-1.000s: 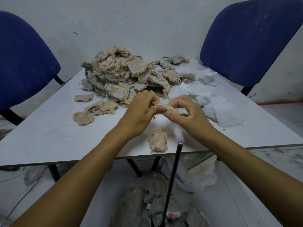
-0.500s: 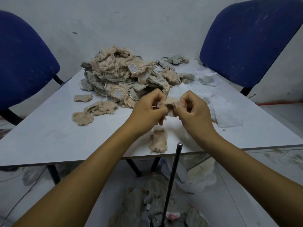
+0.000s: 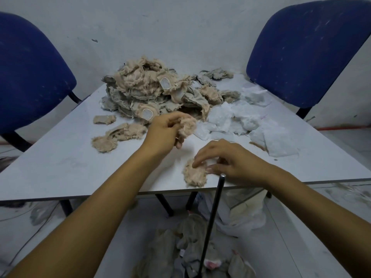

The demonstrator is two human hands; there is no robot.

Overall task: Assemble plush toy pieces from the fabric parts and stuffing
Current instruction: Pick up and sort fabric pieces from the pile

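I see left hand gripping fuzzy plush piece above worktop — right hand, fingers loose, touches flat fabric piece near edge. Soft, light, floppy — I'd pinch at seam rim.

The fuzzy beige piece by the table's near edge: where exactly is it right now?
In the head view, the fuzzy beige piece lies flat on the white table near its front edge, under the right hand's fingertips, beside the black rod's tip.
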